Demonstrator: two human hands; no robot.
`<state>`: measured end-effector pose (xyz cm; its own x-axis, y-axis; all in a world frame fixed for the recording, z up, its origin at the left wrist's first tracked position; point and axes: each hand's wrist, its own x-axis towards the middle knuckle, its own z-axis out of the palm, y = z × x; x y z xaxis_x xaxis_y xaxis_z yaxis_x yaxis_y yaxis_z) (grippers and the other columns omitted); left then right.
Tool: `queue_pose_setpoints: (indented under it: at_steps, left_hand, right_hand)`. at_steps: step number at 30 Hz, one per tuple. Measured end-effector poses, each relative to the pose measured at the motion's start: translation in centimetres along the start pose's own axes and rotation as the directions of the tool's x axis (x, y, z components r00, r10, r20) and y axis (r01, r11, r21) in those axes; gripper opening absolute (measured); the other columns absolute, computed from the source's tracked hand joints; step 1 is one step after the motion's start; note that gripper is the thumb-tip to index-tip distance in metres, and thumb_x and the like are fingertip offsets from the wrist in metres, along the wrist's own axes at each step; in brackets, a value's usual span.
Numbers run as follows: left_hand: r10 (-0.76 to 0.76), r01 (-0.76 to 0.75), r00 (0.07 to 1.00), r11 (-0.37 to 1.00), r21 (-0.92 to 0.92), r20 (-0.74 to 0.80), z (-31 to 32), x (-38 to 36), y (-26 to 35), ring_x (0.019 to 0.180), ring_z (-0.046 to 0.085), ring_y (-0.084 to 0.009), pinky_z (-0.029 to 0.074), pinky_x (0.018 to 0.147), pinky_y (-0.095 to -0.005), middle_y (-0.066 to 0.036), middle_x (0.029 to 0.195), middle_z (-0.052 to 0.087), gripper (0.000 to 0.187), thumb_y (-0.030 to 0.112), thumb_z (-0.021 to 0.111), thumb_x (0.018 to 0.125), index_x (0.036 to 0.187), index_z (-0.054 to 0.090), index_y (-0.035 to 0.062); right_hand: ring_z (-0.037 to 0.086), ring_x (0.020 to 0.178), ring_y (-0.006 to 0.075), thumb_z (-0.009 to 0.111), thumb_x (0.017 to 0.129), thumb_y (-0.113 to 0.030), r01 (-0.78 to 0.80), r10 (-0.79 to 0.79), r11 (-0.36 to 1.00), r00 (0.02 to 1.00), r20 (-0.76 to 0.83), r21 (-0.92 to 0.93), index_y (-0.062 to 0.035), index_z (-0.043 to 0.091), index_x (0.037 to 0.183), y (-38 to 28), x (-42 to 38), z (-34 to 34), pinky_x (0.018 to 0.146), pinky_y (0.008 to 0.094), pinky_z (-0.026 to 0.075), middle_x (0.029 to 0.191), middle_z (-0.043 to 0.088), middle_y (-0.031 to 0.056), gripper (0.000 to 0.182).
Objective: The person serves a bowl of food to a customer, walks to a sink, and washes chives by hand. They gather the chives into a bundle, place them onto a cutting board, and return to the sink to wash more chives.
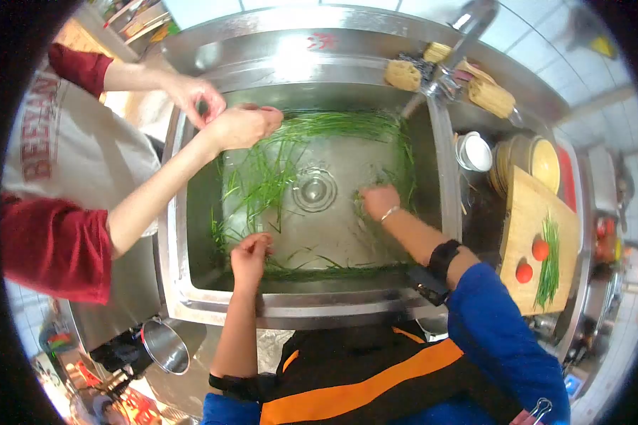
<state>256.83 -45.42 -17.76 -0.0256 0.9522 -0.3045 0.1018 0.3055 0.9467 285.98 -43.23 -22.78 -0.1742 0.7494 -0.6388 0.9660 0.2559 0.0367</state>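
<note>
Head view, one, wide-angle: bright, cool light, apparently from above; strong white glare on the back panel (294, 60) of the sink (446, 170), thinner highlights along its rim; wall tiles (539, 46) pale, partly washed out; darker shade on the basin's inner walls and beneath the white bowls (477, 153); right hand (381, 202) slightly soft; straight lines bowed, stretched outward; lower-left clutter (131, 407) warm-toned, indistinct; corners black, rounded vignette
</note>
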Motion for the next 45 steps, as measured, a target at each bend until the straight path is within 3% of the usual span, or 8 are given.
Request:
queue_pose_setpoints:
  at_steps: [5,9,18,20,26,31,34,45]
  left_hand:
    - [-0.263,-0.042,0.794,0.876,0.481,0.548,2.0,1.4,-0.3,0.057,0.053,-0.0107,0.041,0.053,-0.0234,-0.007,0.063,0.057,0.022,0.022,0.053,0.075,0.078,0.059,0.0016]
    - [-0.408,0.297,0.774,0.909,0.292,0.485,4.6,4.6,-1.5,0.060,0.057,-0.0175,0.043,0.056,-0.0279,-0.010,0.063,0.058,0.019,0.020,0.054,0.072,0.077,0.059,0.0029]
    - [0.038,-0.103,0.994,0.623,0.775,0.101,4.5,6.4,-3.8,0.064,0.058,-0.0265,0.045,0.059,-0.0340,-0.011,0.073,0.060,0.018,0.016,0.056,0.067,0.079,0.061,0.0047]
    - [-0.269,0.249,0.960,0.945,0.213,0.073,4.3,6.6,-3.1,0.056,0.055,-0.0178,0.045,0.055,-0.0292,-0.007,0.067,0.058,0.015,0.012,0.059,0.068,0.079,0.060,0.0015]
    - [-0.391,0.299,0.909,0.854,0.427,0.146,4.0,7.3,-4.4,0.054,0.051,-0.0101,0.041,0.046,-0.0231,-0.005,0.065,0.058,0.012,0.007,0.056,0.069,0.078,0.060,-0.0006]
    - [-0.401,0.393,0.912,0.915,0.091,0.091,4.0,7.5,-5.0,0.050,0.049,-0.0113,0.042,0.046,-0.0248,-0.006,0.066,0.056,0.014,0.006,0.052,0.071,0.084,0.056,0.0019]
    - [-0.512,0.527,0.848,0.843,-0.110,0.138,3.5,7.4,-3.4,0.049,0.047,-0.0115,0.043,0.047,-0.0259,-0.004,0.061,0.050,0.013,0.008,0.048,0.073,0.083,0.055,0.0023]
    - [-0.459,0.504,0.819,0.863,-0.047,0.344,4.9,7.0,-3.2,0.064,0.051,-0.0097,0.041,0.058,-0.0235,0.001,0.067,0.051,0.019,0.016,0.045,0.080,0.093,0.055,0.0067]
  right_hand:
    - [0.053,0.088,0.0273,0.056,0.062,-0.013,0.241,-0.294,0.890,0.952,0.086,0.387,-0.0100,0.055,0.099,-5.1,-0.8,-2.6,0.073,0.0350,0.042,0.095,0.054,0.0182,0.037]
    - [0.054,0.086,0.0276,0.060,0.061,-0.011,0.133,-0.116,0.598,0.990,-0.079,0.791,-0.0116,0.052,0.104,-2.5,2.2,-2.6,0.078,0.0351,0.041,0.095,0.055,0.0139,0.044]
    - [0.055,0.081,0.0242,0.059,0.065,-0.014,0.180,0.281,0.449,0.901,-0.329,0.875,-0.0121,0.057,0.094,1.6,1.7,-4.2,0.068,0.0311,0.044,0.092,0.057,0.0078,0.029]
    - [0.054,0.078,0.0223,0.056,0.067,-0.012,0.179,0.243,0.597,0.889,-0.389,0.782,-0.0120,0.059,0.085,0.5,0.7,-4.4,0.068,0.0323,0.043,0.085,0.058,0.0053,0.018]
    - [0.049,0.087,0.0204,0.055,0.064,-0.012,0.711,-0.433,0.703,0.427,-0.794,-0.001,-0.0130,0.058,0.075,-4.9,2.3,-1.6,0.069,0.0321,0.041,0.081,0.055,0.0012,0.012]
    - [0.049,0.089,0.0186,0.057,0.062,-0.020,0.646,-0.651,0.743,0.636,-0.414,-0.176,-0.0157,0.060,0.075,-7.6,3.4,-1.5,0.075,0.0313,0.037,0.080,0.057,0.0009,0.015]
    - [0.055,0.077,0.0216,0.057,0.064,-0.023,0.165,-0.155,0.982,0.982,-0.107,0.088,-0.0126,0.061,0.073,-6.7,4.3,-1.8,0.071,0.0305,0.039,0.075,0.059,0.0030,0.015]
    - [0.055,0.070,0.0094,0.055,0.072,-0.024,0.024,0.200,-0.203,0.980,0.018,0.979,-0.0037,0.061,0.078,-5.0,2.7,-2.0,0.051,0.0242,0.040,0.073,0.060,0.0016,0.022]
